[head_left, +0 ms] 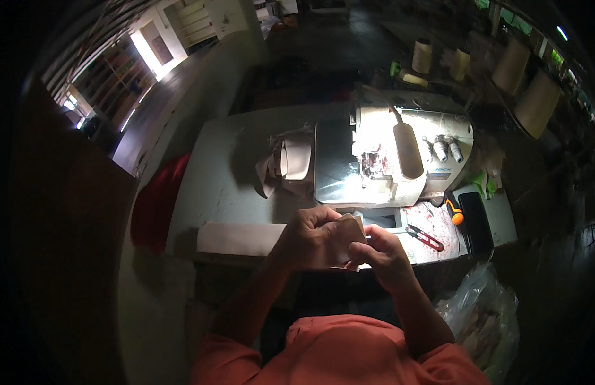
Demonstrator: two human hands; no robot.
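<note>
Both hands meet over the table's front edge, around a small folded piece of beige fabric (346, 235). My left hand (305, 236) grips the piece from its left, thumb on top. On the other side, my right hand (384, 253) pinches its right edge between thumb and fingers. Beside my left wrist a long pale strip of fabric (238, 239) lies flat along the front of the table. Just beyond the hands stands a brightly lit white sewing machine (390, 151). A curled heap of pale fabric pieces (294, 160) rests left of it.
Right of my hands lie red-handled thread snips (426, 238), an orange-and-black tool (455, 210) and a dark flat case or phone (476, 224). Thread cones (422, 56) stand behind the machine. A clear plastic bag (483, 317) hangs near my right elbow; red cloth (159, 205) is at the left.
</note>
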